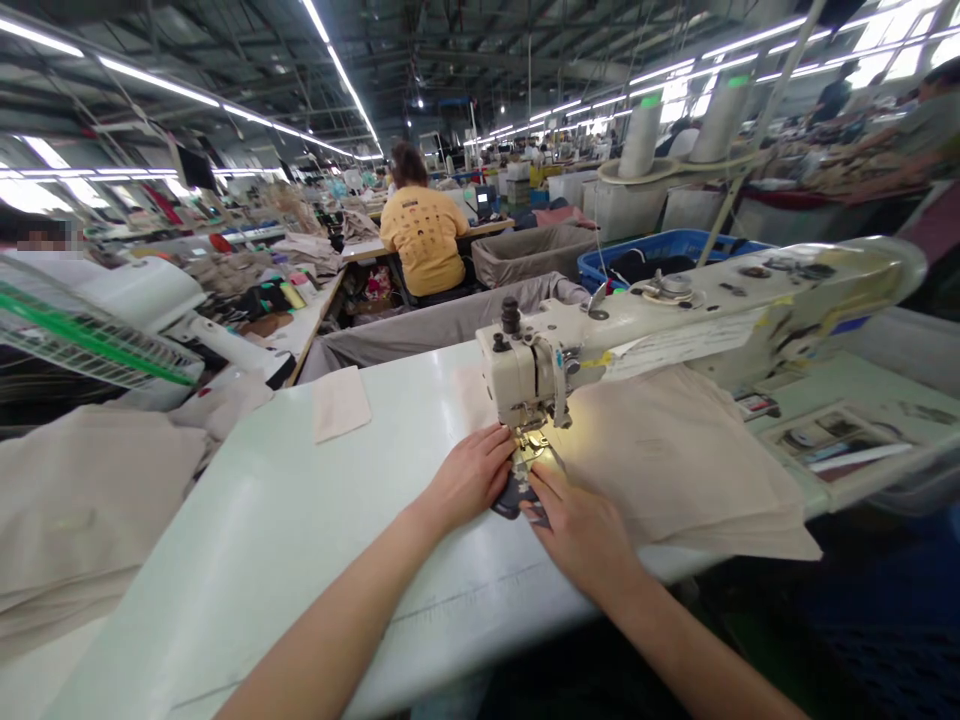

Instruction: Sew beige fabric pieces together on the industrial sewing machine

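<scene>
A cream sewing machine (517, 370) stands on the pale green table, its lamp lighting the needle area. Just below the needle lies a small dark piece of material (508, 503), partly covered by my fingers. My left hand (469, 478) is on its left side, fingers bent and pressed together close to the presser foot. My right hand (585, 530) grips the near right edge of the piece between thumb and fingers. To the right of the needle, a stack of beige fabric panels (690, 465) reaches under the machine arm and over the table's front edge.
A small beige fabric piece (341, 403) lies on the table (300, 540) at the left. More beige panels (82, 500) and a white fan (150, 300) are farther left. Thread cones (641, 140) stand behind the machine, near a blue basket (679, 245). A person in yellow (424, 235) sits ahead.
</scene>
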`<state>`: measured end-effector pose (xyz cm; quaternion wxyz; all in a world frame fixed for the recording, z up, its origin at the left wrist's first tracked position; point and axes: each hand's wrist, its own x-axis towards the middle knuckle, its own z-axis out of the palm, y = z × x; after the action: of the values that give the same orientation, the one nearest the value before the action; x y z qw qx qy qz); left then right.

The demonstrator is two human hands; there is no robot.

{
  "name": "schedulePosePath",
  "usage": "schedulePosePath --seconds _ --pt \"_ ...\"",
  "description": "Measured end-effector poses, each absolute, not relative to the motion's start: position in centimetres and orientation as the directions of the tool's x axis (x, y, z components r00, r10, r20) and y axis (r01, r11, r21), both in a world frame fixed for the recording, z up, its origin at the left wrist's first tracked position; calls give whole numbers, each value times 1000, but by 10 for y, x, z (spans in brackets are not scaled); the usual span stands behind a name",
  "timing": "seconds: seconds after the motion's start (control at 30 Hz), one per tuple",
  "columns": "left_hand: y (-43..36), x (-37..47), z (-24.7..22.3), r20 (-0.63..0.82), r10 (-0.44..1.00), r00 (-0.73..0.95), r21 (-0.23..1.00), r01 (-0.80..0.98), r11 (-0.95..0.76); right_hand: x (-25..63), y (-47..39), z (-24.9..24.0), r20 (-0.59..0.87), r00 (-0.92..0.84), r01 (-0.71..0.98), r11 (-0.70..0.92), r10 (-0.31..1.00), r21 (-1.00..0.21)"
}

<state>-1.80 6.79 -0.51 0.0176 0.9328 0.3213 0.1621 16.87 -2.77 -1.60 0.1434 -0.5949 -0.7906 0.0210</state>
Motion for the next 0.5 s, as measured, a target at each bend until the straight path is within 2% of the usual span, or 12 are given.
schedulePosePath --seconds 0.5 --pt "66 -16 -2 272 657 704 80 663 -744 167 -27 -14 206 -245 928 291 947 -232"
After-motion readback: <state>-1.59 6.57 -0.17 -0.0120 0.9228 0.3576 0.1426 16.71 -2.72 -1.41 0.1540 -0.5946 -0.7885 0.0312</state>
